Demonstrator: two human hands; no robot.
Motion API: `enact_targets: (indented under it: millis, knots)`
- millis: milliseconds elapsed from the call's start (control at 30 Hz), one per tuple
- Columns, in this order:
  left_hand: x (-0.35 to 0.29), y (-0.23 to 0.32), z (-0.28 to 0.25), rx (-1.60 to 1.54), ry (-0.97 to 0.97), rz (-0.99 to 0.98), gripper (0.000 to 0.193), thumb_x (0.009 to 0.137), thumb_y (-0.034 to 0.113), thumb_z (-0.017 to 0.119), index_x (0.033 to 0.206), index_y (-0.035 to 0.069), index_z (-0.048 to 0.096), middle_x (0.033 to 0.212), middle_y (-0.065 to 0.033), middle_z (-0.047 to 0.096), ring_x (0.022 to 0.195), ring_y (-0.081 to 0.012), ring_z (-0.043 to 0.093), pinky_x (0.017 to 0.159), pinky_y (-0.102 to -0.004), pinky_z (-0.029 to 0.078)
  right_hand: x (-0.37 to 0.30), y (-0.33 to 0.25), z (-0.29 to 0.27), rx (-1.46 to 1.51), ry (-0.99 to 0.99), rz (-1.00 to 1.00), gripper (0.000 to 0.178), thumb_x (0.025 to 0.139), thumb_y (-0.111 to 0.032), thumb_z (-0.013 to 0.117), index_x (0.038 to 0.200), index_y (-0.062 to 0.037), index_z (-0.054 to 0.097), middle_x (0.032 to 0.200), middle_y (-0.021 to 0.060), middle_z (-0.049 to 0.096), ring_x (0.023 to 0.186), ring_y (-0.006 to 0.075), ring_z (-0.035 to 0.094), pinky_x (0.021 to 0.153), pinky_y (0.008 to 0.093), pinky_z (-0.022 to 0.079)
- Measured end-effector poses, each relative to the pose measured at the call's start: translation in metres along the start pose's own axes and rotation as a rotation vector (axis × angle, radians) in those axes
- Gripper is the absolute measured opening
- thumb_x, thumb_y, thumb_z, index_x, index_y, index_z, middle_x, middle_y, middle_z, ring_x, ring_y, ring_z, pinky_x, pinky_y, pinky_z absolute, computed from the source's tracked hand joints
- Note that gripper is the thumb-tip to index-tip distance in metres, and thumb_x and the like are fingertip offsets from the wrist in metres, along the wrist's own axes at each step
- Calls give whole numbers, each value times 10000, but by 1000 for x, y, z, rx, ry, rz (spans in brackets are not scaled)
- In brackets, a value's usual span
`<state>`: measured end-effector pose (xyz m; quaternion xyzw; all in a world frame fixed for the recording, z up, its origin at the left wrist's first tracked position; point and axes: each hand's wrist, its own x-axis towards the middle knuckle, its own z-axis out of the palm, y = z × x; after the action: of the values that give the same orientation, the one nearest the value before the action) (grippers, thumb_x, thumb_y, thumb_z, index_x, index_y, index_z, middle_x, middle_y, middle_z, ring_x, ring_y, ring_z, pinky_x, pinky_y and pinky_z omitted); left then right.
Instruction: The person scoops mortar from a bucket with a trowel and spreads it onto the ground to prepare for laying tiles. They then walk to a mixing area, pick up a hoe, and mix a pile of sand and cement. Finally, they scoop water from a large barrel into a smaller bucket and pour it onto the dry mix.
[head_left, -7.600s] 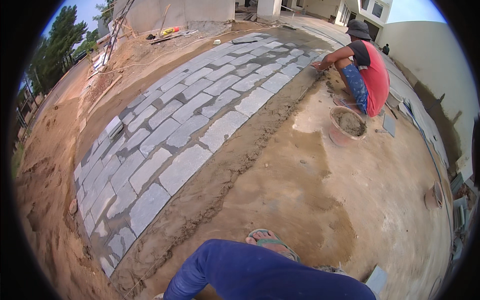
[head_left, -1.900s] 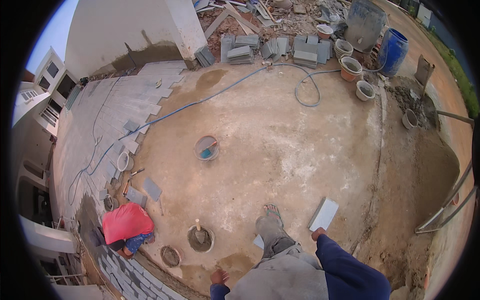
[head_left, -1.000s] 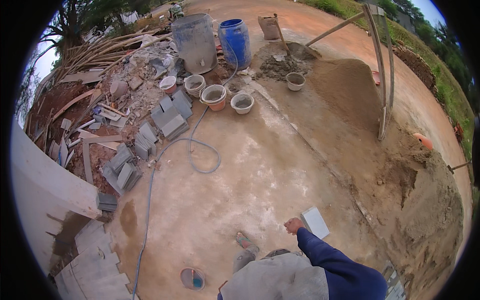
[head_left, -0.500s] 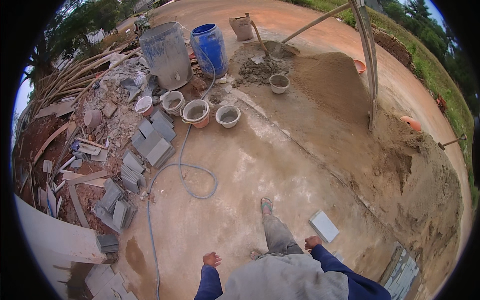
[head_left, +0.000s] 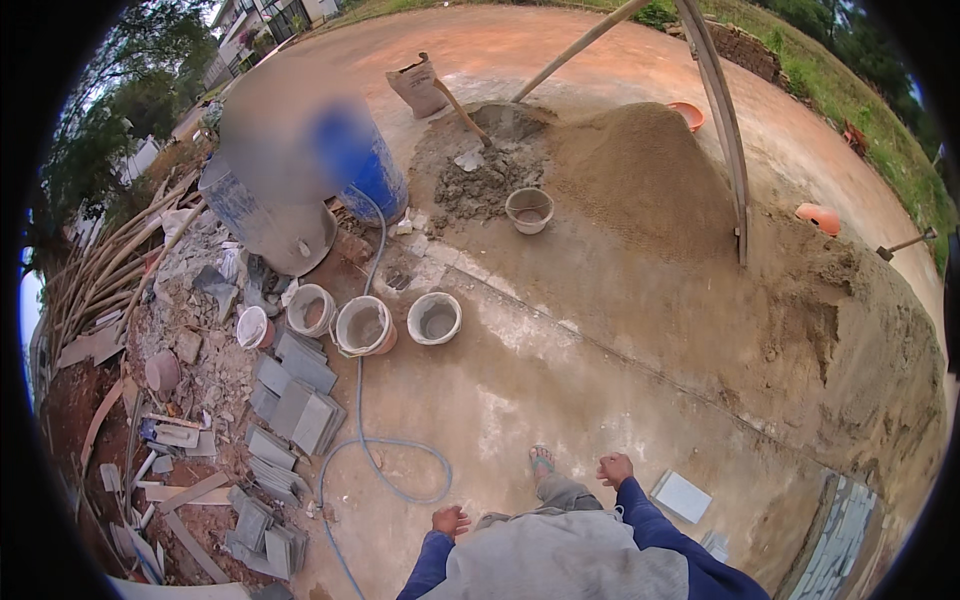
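My left hand [head_left: 451, 521] hangs at my left side, holding nothing, its fingers loosely bent and a little apart. Out in front on the right, my right hand [head_left: 615, 469] is likewise free, with relaxed, curled fingers. A pale grey block [head_left: 682, 496] lies on the concrete beside my right forearm, apart from the hand. Between the hands shows my sandalled foot [head_left: 541, 460]. Ahead and to the left stand several buckets; a white-rimmed one [head_left: 435, 319] and an orange-sided one [head_left: 366, 327] hold grey material.
A grey hose [head_left: 400, 497] loops over the concrete. Grey tiles [head_left: 307, 415] and rubble lie left. Beyond are a large grey drum [head_left: 270, 235], a blue barrel [head_left: 375, 185], wet mortar [head_left: 475, 182] and a sand heap [head_left: 645, 180]. A wooden pole [head_left: 722, 130] rises from the sand.
I have stepped forward: buckets, barrel and mortar appear nearer, and the view has turned slightly right. My right hand has swung forward; both hands remain without anything in them.
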<state>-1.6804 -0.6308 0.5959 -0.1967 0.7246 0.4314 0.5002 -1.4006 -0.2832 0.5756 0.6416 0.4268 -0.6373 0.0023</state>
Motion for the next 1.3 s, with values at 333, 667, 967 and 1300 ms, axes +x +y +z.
enact_targets:
  millis: [333,667,967,1300]
  knots:
    - [84,211,47,114,69,101,261,856,202,559,1070,52,554,881,-96,617,779,-247,644,669,-437,525,71,-238,11,140,42,-252,168,876,-232,537,934,-91,605,750,54,620,629,161,635,487,288,490]
    - [268,353,20,1425,-125,799,367,848,353,481,827,50,687,846,-159,687,839,-333,653,744,-397,514,150,-297,80,291,127,222,174,872,-186,534,1013,-87,562,803,79,612,684,216,646,526,363,513]
    - [252,707,108,8,-5,298,261,882,275,557,1054,81,584,852,-55,642,694,-163,654,563,-308,518,207,-463,110,169,97,93,305,882,-243,481,1133,-86,552,851,56,612,736,190,635,545,350,505]
    - [322,788,112,-10,6,69,267,896,299,534,1075,101,544,872,-51,612,751,-211,645,653,-412,520,316,-627,153,-511,-3,-248,215,853,-219,458,907,-110,636,821,97,639,702,250,614,588,388,486]
